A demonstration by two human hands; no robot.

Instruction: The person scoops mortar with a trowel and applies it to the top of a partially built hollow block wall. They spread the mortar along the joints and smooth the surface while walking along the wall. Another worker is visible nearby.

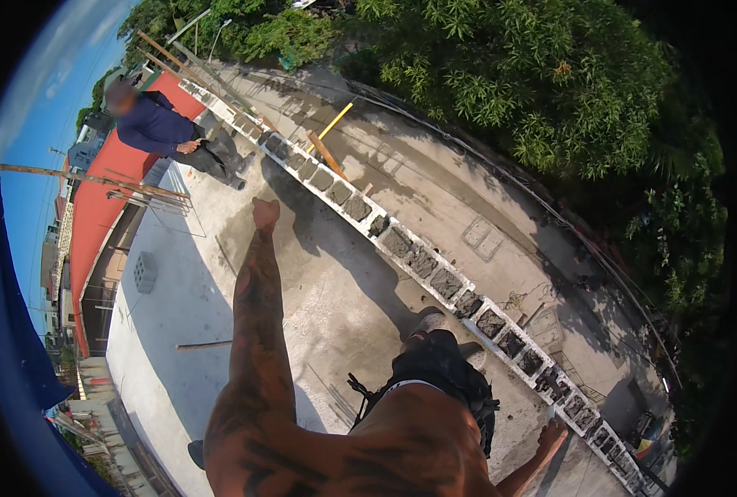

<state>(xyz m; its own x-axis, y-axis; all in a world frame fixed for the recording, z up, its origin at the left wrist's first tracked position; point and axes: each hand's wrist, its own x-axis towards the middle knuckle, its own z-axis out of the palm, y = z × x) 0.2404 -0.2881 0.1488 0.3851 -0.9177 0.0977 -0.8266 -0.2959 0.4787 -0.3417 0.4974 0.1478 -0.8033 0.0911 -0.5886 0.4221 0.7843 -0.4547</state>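
Note:
My left arm reaches out ahead over the concrete slab, and my left hand (265, 214) is closed at its end, with nothing visible in it. Low on the right, my right hand (551, 437) is beside the hollow block wall (408, 269), its fingers stretched toward the wall's edge. Whether they touch the blocks I cannot tell. Grey mortar (446, 283) fills many of the wall's cells, while cells toward the near right end look darker and hollow. The wall runs diagonally from upper left to lower right.
A person in a dark blue top (149, 126) stands on the slab at the upper left. A lone hollow block (144, 272) and a thin stick (204, 345) lie on the slab. Beyond the wall are a lower paved road (435, 178), a wooden plank (327, 156) and leafy trees (534, 74).

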